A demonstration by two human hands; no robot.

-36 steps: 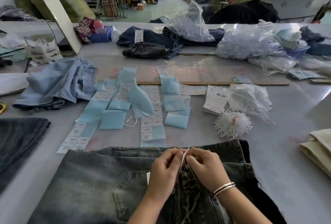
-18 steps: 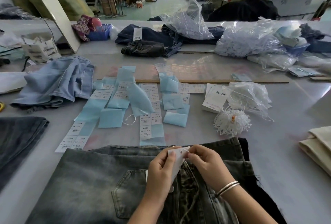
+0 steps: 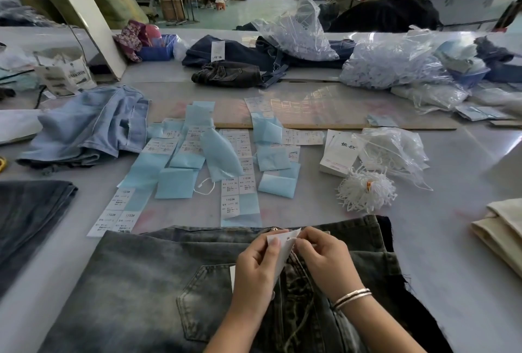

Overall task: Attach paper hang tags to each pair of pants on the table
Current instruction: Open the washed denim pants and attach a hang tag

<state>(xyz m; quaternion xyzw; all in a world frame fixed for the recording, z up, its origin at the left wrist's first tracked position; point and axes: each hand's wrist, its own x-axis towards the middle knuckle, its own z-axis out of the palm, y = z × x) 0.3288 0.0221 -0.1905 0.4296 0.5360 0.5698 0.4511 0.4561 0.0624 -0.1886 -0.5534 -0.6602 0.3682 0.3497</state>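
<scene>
From the head view, grey jeans [image 3: 147, 290] lie flat on the worktop [image 3: 452, 239] nearest the person. Over their waistband both hands hold a white tag [image 3: 284, 251]: the left hand [image 3: 254, 268] pinches its left edge in its grip, the right hand [image 3: 324, 259] pinches its top corner beside the punched hole. Sticker sheets [image 3: 240, 183] and a bundle of white strings [image 3: 365, 190] lie beyond the jeans.

Left hand [image 3: 255, 263] and right hand [image 3: 324, 256] pinched a white hang tag [image 3: 284, 248] over grey jeans [image 3: 147, 290]; white string bundle [image 3: 365, 190] lay at 1 o'clock.
</scene>
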